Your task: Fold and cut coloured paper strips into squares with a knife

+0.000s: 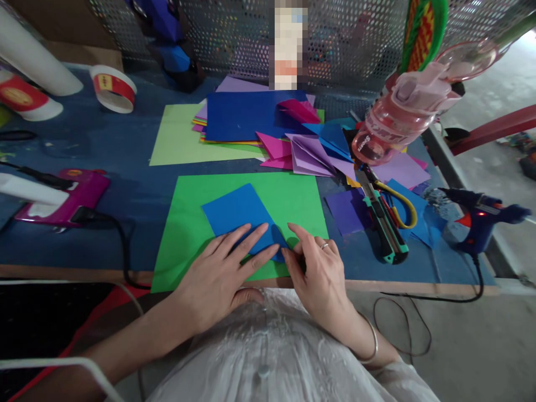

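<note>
A blue sheet of paper (pixel 238 207) lies at an angle on a larger green sheet (pixel 188 218) near the table's front edge. My left hand (pixel 226 262) rests over the lower part of the blue paper, fingers spread and pressing it flat. At the paper's lower right corner is my right hand (pixel 316 262), with a ring on one finger. Its thumb touches that corner and its index finger points forward, while the other fingers curl in. Whether the right hand grips the corner is hard to see.
Coloured paper (pixel 243 117) is stacked behind the green sheet, with folded pieces (pixel 310 153) beside it. To the right are a box cutter (pixel 383 223), scissors (pixel 400 204), a glue gun (pixel 479 215) and a pink bottle (pixel 397 114). A magenta power strip (pixel 87 190) lies left.
</note>
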`<state>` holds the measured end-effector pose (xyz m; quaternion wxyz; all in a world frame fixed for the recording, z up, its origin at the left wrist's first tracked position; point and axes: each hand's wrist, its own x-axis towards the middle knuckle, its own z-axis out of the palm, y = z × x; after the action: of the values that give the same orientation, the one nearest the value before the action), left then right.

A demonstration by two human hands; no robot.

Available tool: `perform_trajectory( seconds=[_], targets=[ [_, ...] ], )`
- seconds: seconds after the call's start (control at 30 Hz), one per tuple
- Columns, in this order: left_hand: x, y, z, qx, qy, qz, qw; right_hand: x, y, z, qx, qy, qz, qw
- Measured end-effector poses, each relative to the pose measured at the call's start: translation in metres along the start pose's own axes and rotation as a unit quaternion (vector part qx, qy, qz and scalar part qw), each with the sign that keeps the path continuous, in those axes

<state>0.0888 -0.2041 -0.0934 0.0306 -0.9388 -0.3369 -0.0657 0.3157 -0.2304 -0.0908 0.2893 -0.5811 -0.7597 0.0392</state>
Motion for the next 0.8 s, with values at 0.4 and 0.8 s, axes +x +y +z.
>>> perform_trajectory(
  seconds=[0.4, 0.8],
  targets=[
    [0.0009, 0.0009, 0.0025, 0.022, 0.001, 0.005, 1.0, -0.0008, -0.0013, 0.0015, -0.011, 0.014, -0.011, 1.0],
    [0.0034, 0.001, -0.0019, 0.016, -0.039, -0.012, 0.999, -0.0012, -0.0012, 0.0036, -0.02, 0.004, -0.01, 1.0]
  ],
)
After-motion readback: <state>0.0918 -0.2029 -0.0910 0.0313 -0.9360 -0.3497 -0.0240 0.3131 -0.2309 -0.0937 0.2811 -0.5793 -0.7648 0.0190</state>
